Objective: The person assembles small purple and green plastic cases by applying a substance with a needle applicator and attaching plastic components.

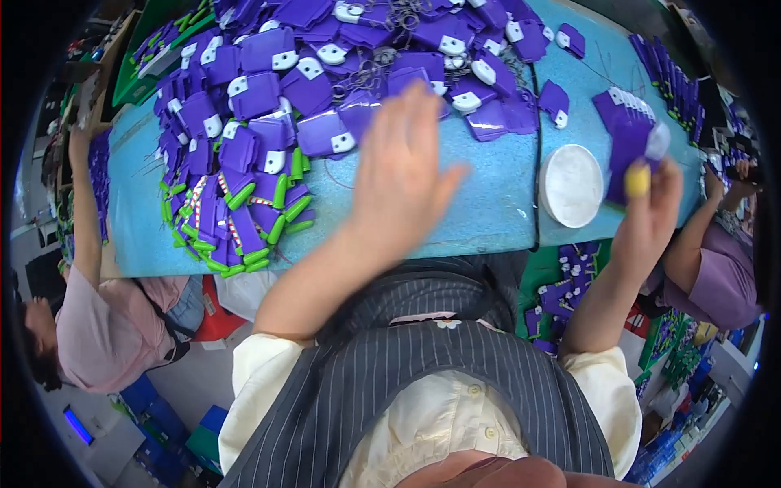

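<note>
At right grip | pinched purple piece, blurred | purple stack beside

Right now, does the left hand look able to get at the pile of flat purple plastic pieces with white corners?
Probably yes: the left hand, blurred but open and apparently empty, overlaps part of the purple pile in this view, and nothing visible blocks its way.

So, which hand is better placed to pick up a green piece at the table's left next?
Probably the left hand: open, it is nearer those green pieces; the right hand is beyond the white dish.
</note>
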Motion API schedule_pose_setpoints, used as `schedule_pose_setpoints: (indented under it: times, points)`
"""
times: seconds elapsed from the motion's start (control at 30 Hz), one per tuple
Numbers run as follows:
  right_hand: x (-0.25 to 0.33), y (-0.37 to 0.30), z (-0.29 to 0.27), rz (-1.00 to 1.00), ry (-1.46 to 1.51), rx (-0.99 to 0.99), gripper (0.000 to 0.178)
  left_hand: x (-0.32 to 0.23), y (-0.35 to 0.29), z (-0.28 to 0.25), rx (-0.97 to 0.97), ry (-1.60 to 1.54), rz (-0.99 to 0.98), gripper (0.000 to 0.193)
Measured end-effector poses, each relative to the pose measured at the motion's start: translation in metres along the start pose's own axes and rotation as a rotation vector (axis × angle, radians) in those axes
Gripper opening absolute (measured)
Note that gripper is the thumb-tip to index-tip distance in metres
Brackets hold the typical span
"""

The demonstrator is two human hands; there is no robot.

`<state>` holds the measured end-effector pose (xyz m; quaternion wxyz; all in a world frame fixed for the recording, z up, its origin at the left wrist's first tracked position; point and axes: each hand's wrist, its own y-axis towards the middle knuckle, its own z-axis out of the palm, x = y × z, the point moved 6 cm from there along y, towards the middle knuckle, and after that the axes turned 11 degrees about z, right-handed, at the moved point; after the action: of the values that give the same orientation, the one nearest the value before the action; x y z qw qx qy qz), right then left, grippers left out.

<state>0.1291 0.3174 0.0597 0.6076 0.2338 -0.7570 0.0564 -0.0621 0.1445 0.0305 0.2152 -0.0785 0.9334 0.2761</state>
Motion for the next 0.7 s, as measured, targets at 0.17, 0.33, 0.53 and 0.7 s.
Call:
schedule_pose_setpoints:
  times: [0.17, 0.33, 0.53, 0.7]
  points:
    - [-0.089, 0.104, -0.043, -0.086, -0.515, -0.085, 0.023, 0.043, 0.018, 0.02, 0.003, 0.191, -0.113, 0.049]
    - [-0.067, 0.081, -0.025, -0.339, -1.078, -0.348, 0.034, 0.032, 0.011, -0.007, -0.158, 0.006, -0.023, 0.029]
    - [0.0, -0.054, 0.088, 0.207, 0.376, 1.135, 0.07, -0.024, -0.02, -0.013, 0.217, -1.013, 0.146, 0.029]
    - [-0.01, -0.086, 0.119, 0.398, 0.623, 0.999, 0.043, -0.023, -0.054, -0.018, -0.003, -0.771, -0.067, 0.038]
